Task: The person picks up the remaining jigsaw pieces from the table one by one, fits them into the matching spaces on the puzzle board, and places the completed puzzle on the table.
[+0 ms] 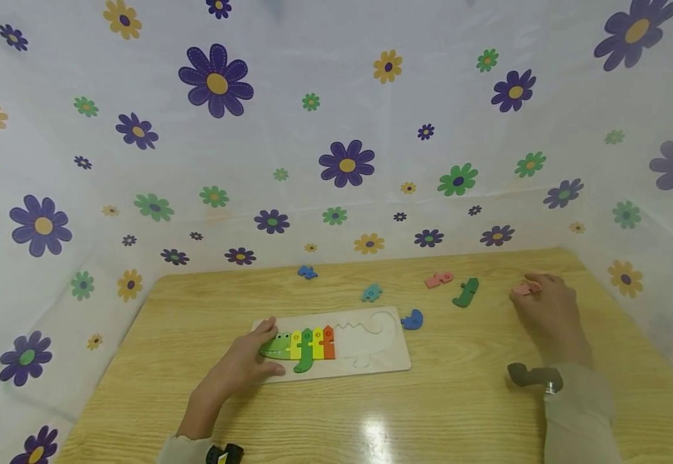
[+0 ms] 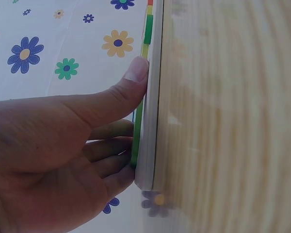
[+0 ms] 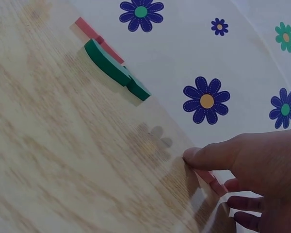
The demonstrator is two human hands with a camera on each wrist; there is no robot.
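A pale wooden puzzle board (image 1: 371, 367) lies on the table, with a green crocodile head piece (image 1: 275, 348) and yellow, green and orange body pieces in its left half. Its right half shows bare outlined recesses. My left hand (image 1: 238, 361) rests on the board's left end, thumb near the front edge and fingers towards the back; in the left wrist view the thumb (image 2: 131, 80) touches the board's face. Far right, my right hand (image 1: 554, 312) pinches a pink puzzle piece (image 1: 526, 288) at the tabletop. That pink piece (image 3: 211, 182) is partly hidden by fingers in the right wrist view.
Loose pieces lie behind and right of the board: a blue one (image 1: 307, 272), a light blue one (image 1: 372, 293), a pink one (image 1: 439, 280), a green leg-shaped one (image 1: 466, 292) and a curved blue one (image 1: 412, 319). A flower-patterned sheet (image 1: 290, 129) surrounds the wooden table (image 1: 458, 399).
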